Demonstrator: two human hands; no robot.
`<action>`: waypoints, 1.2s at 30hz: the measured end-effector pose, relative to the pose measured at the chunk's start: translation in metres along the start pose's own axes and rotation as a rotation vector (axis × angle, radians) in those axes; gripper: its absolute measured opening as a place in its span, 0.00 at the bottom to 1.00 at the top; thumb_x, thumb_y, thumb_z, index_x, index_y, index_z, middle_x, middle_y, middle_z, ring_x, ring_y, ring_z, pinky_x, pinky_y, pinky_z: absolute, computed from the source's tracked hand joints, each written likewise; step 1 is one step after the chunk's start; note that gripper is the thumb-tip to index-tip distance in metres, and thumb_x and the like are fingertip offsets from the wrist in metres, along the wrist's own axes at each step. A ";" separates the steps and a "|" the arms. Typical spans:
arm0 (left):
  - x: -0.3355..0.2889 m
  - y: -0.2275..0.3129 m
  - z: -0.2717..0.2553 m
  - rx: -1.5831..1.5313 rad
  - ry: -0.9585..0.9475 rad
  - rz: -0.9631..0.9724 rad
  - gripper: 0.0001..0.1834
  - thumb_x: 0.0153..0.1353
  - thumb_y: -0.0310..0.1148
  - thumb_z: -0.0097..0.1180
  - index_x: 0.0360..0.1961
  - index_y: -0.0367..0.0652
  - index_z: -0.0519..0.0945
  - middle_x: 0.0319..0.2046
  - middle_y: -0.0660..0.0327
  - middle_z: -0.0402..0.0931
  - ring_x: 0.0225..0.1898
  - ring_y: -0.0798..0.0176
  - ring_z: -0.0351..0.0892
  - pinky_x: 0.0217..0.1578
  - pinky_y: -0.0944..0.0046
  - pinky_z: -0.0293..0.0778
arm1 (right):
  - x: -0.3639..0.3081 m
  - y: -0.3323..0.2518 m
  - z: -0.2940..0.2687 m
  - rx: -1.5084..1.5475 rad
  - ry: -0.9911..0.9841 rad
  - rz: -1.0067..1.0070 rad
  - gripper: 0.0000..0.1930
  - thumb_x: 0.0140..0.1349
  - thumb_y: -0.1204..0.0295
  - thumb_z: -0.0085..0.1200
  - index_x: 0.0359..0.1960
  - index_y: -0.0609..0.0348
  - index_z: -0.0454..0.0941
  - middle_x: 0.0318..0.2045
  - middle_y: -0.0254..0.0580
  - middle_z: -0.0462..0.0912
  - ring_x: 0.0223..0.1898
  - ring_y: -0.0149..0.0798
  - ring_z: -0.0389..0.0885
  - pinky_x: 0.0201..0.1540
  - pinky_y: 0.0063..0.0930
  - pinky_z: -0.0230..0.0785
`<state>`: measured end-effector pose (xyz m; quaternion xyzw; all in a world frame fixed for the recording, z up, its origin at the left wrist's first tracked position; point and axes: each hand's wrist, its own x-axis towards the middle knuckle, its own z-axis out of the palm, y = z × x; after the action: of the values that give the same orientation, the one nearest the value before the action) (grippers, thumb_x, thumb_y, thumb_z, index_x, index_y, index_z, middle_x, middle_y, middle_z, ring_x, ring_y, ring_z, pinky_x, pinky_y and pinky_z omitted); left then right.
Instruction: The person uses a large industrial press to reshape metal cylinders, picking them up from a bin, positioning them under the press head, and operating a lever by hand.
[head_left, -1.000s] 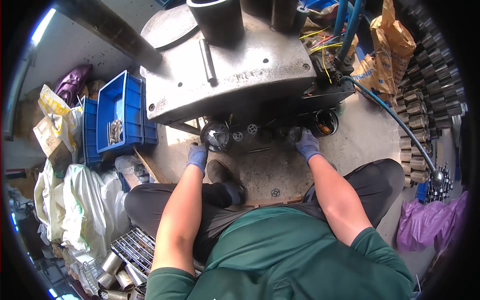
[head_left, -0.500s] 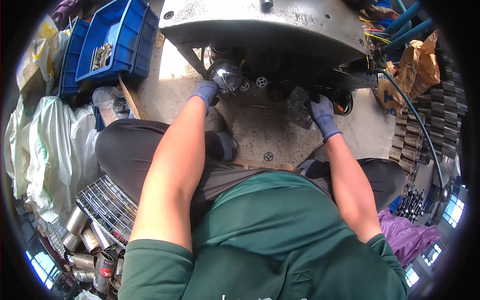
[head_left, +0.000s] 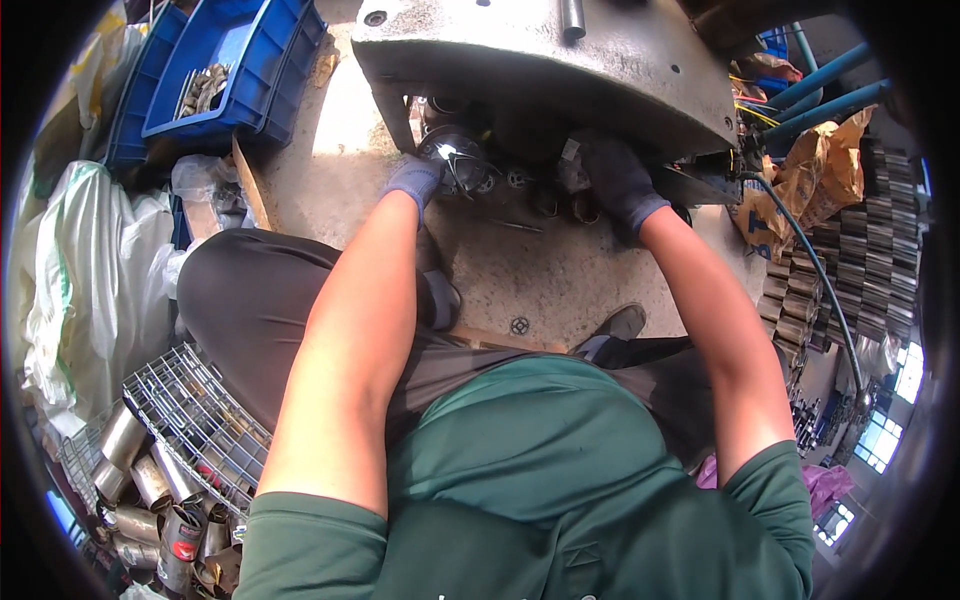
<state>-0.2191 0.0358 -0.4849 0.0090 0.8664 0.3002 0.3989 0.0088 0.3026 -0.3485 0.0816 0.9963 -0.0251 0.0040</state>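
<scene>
Both gloved hands reach apart under the grey machine [head_left: 560,70]. The left hand [head_left: 415,180] is wrapped around a shiny metal tube [head_left: 455,160]; the right hand [head_left: 615,180] seems to grip a dark part in shadow, though I cannot tell. Fingers could get pinched there, or the tube could slip. Since half a second ago, the view has moved closer and the right hand sits deeper under.

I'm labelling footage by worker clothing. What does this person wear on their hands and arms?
The left hand wears a blue-grey knit glove, the right hand a darker, blackish one with a blue-grey cuff. Both forearms are bare. Short green shirt sleeves end above the elbows. No watch or markings show.
</scene>
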 end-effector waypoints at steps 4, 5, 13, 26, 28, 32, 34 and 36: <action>-0.019 0.016 0.003 0.045 0.011 -0.016 0.36 0.57 0.51 0.61 0.58 0.31 0.79 0.58 0.38 0.77 0.62 0.43 0.77 0.61 0.52 0.73 | 0.014 0.055 0.032 -0.120 -0.442 0.153 0.20 0.71 0.69 0.44 0.61 0.54 0.75 0.57 0.55 0.79 0.61 0.54 0.75 0.65 0.46 0.67; -0.022 0.024 0.007 0.061 -0.011 -0.002 0.35 0.57 0.50 0.61 0.57 0.31 0.80 0.57 0.38 0.77 0.62 0.43 0.77 0.61 0.52 0.73 | 0.000 0.081 0.055 -0.221 -0.237 0.116 0.21 0.72 0.67 0.42 0.64 0.53 0.73 0.61 0.56 0.76 0.64 0.53 0.72 0.69 0.44 0.63; -0.009 0.001 0.002 0.042 0.037 -0.059 0.27 0.60 0.43 0.59 0.55 0.34 0.82 0.56 0.40 0.79 0.61 0.43 0.78 0.59 0.52 0.75 | 0.032 0.024 0.022 0.019 -0.349 0.335 0.21 0.67 0.66 0.50 0.61 0.55 0.76 0.62 0.56 0.76 0.63 0.54 0.74 0.65 0.46 0.69; -0.038 0.113 0.041 0.559 -0.074 0.637 0.29 0.72 0.51 0.42 0.63 0.41 0.76 0.59 0.46 0.78 0.62 0.47 0.76 0.61 0.51 0.72 | -0.128 -0.044 -0.097 0.067 -0.598 -0.156 0.16 0.60 0.60 0.58 0.44 0.56 0.82 0.46 0.44 0.81 0.55 0.47 0.77 0.67 0.49 0.60; -0.031 0.136 0.062 0.645 -0.018 0.894 0.31 0.74 0.53 0.40 0.65 0.43 0.75 0.60 0.50 0.78 0.62 0.49 0.76 0.62 0.52 0.71 | -0.144 -0.049 -0.116 0.056 -0.585 -0.138 0.16 0.61 0.59 0.58 0.45 0.56 0.82 0.47 0.43 0.81 0.56 0.46 0.78 0.70 0.52 0.57; -0.031 0.180 0.120 0.595 0.100 0.972 0.30 0.74 0.53 0.39 0.65 0.45 0.75 0.61 0.50 0.77 0.63 0.49 0.74 0.63 0.51 0.69 | -0.168 -0.052 -0.124 0.244 -0.545 -0.153 0.16 0.60 0.60 0.58 0.45 0.55 0.82 0.47 0.43 0.81 0.56 0.46 0.78 0.69 0.50 0.58; -0.028 0.194 0.142 0.553 0.148 0.957 0.30 0.73 0.53 0.39 0.65 0.45 0.75 0.62 0.50 0.76 0.64 0.48 0.73 0.63 0.50 0.69 | -0.174 -0.050 -0.114 0.280 -0.565 -0.121 0.17 0.60 0.59 0.58 0.45 0.55 0.82 0.47 0.44 0.82 0.55 0.47 0.78 0.68 0.47 0.60; -0.026 0.201 0.166 0.533 0.175 0.949 0.30 0.73 0.53 0.39 0.65 0.46 0.75 0.62 0.51 0.76 0.65 0.48 0.73 0.64 0.50 0.68 | -0.178 -0.045 -0.107 0.282 -0.561 -0.108 0.15 0.58 0.61 0.60 0.43 0.55 0.82 0.44 0.43 0.81 0.53 0.47 0.78 0.65 0.46 0.62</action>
<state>-0.1309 0.2791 -0.4438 0.4746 0.8431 0.2169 0.1302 0.1770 0.2346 -0.2377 0.0183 0.9459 -0.1848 0.2661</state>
